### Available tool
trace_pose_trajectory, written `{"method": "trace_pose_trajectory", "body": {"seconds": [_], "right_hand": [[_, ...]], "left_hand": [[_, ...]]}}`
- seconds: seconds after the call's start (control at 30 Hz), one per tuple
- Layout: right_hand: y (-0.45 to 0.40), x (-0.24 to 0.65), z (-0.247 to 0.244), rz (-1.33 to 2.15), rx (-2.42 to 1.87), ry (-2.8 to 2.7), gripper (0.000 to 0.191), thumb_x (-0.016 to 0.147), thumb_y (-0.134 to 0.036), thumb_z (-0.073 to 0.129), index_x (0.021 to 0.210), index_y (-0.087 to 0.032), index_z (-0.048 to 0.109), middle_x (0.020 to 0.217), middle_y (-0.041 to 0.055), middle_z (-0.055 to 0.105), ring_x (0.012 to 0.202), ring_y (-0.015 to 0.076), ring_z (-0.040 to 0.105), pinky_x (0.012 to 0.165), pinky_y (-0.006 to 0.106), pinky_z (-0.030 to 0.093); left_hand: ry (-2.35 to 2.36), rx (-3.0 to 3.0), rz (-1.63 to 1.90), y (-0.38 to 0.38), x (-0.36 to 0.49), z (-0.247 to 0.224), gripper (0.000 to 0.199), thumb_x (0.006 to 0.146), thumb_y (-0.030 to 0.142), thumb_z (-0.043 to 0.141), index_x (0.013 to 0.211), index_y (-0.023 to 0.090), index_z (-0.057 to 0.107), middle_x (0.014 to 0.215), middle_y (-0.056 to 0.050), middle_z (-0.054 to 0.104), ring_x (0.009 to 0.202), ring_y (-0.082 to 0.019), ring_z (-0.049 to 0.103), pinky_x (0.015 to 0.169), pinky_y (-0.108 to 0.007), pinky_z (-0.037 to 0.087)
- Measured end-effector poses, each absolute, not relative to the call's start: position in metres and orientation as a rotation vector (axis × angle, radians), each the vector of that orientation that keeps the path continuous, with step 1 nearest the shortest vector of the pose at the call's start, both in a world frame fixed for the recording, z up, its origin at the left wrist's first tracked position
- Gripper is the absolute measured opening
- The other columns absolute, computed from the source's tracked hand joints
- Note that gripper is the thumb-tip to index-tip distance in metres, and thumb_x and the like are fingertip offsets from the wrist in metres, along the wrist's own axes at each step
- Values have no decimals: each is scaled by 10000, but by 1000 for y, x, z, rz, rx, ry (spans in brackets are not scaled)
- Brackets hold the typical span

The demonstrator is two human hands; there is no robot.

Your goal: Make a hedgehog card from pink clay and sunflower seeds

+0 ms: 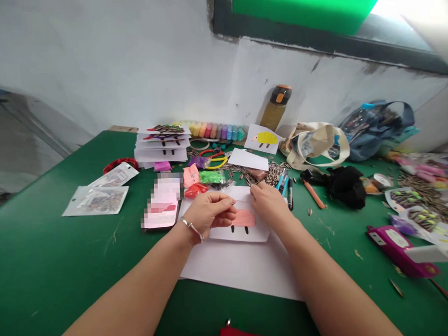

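My left hand (214,210), with a bracelet at the wrist, is pinched above a white card; a tiny dark tip, seemingly a sunflower seed, shows at its fingertips. The card (257,235) carries a pink clay shape (245,217) with two black legs, partly covered by that hand. It lies on larger white paper (242,270). At the card's right side is my right hand (267,201), its fingers curled close to the loose sunflower seeds (273,175); what they hold, if anything, is hidden.
Left of the paper lies a phone (161,204), with red clay (196,190) and green clay (212,176) packets nearby. Pens (290,192) lie to the right. Behind stand stacked cards (161,153), a yellow hedgehog card (263,138) and a bottle (276,110). A magenta glue gun (399,250) lies far right.
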State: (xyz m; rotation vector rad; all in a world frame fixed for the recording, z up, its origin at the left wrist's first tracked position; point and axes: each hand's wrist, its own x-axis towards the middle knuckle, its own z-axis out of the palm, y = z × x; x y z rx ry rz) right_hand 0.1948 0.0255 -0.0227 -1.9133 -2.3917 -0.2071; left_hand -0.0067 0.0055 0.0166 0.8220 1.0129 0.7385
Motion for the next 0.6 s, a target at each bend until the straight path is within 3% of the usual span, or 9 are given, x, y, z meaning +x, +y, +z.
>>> {"method": "trace_pose_trajectory", "body": {"seconds": [0.17, 0.27, 0.37, 0.6], "right_hand": [[14, 193, -2, -3, -1640, -1986, 139, 803, -121, 473, 810, -179, 599, 829, 51, 573, 738, 158, 525, 675, 269, 377], [-8, 173, 18, 260, -1383, -1853, 96, 822, -159, 502, 838, -205, 584, 788, 9, 581, 683, 131, 520, 650, 246, 405], [-23, 155, 25, 412, -1235, -1944, 154, 835, -123, 490, 825, -210, 616, 801, 17, 588, 755, 136, 545, 678, 240, 419], [-22, 154, 17, 532, -1225, -1843, 168, 864, -150, 522, 872, -228, 670, 849, 14, 661, 834, 148, 590, 762, 260, 453]], "left_hand": [[988, 673, 718, 4, -5, 20, 105, 810, 222, 656, 832, 119, 655, 697, -56, 696, 573, -96, 655, 541, -173, 540], [940, 564, 708, 0, -1, 21, 185, 860, 286, 601, 831, 113, 660, 710, -70, 701, 616, -116, 675, 611, -206, 566], [841, 532, 729, -3, 3, 21, 271, 892, 355, 549, 848, 119, 674, 790, -85, 716, 712, -139, 689, 690, -250, 577], [831, 546, 777, -1, 2, 15, 140, 869, 179, 586, 830, 102, 697, 820, -75, 706, 769, -117, 677, 748, -200, 562]]}}
